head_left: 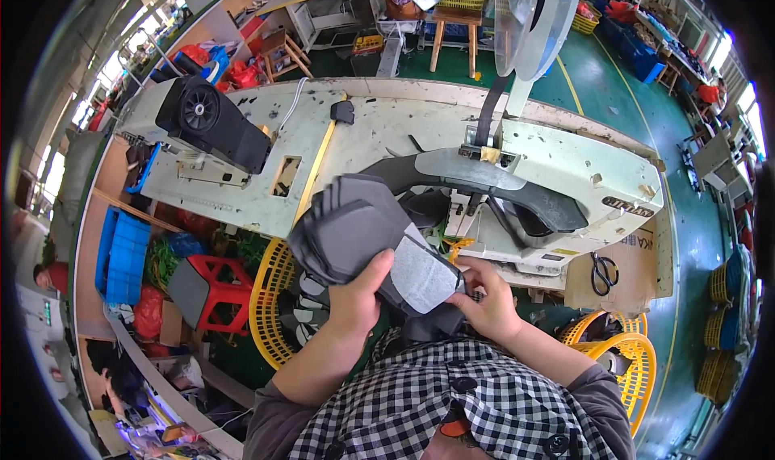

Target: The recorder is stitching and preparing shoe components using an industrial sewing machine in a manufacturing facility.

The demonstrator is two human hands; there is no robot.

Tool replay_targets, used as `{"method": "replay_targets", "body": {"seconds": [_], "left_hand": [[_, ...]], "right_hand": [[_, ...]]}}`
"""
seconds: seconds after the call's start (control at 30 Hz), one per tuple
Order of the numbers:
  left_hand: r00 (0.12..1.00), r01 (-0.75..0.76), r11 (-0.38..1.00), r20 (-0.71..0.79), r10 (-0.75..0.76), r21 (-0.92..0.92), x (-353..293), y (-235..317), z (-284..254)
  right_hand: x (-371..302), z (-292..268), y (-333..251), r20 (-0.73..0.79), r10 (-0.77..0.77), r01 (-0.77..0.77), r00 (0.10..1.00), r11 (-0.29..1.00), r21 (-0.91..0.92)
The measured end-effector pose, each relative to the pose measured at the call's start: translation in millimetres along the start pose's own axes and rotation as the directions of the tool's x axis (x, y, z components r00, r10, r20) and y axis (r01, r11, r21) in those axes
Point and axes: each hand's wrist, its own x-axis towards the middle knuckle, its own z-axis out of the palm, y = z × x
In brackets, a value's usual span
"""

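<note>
My left hand (355,303) is closed round a stack of dark grey, flat, cut pieces (347,230), with the thumb on top. At the stack's near end lies a light grey panel (424,274) with a black edge. My right hand (491,303) pinches the edge at that panel's right corner; what lies between the fingertips is partly hidden. Just beyond my hands stands a white sewing machine (573,165). A curved black and grey piece (476,169) lies across its arm, and a dark strip (490,109) runs up from it.
Black scissors (604,274) rest on cardboard (634,258) at the right. A yellow basket (270,299) with cut pieces stands left of my lap, and more yellow baskets (642,371) at the right. Further left are a red stool (230,294), a blue crate (121,254) and a second machine head (210,121).
</note>
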Motion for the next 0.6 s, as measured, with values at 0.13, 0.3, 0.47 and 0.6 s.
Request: {"method": "replay_targets", "body": {"seconds": [0.13, 0.3, 0.47, 0.6], "left_hand": [[0.871, -0.489, 0.678, 0.261, 0.417, 0.548, 14, 13, -3], [0.884, -0.449, 0.727, 0.138, 0.447, 0.520, 26, 22, 21], [0.966, -0.172, 0.963, -0.153, 0.206, 0.209, 66, -11, 38], [0.990, 0.000, 0.998, -0.140, -0.008, -0.055, 72, -23, 38]], "right_hand": [[9, -43, -28, 0.102, -0.056, 0.080, 0.993, 0.965, -0.249], [43, -88, -99, 0.005, -0.135, 0.125, 0.991, 0.901, -0.416], [84, -86, -37, -0.066, 0.171, -0.176, 0.983, 0.982, -0.066], [88, -81, -20, 0.008, 0.402, -0.356, 0.916, 0.800, 0.483]]}}
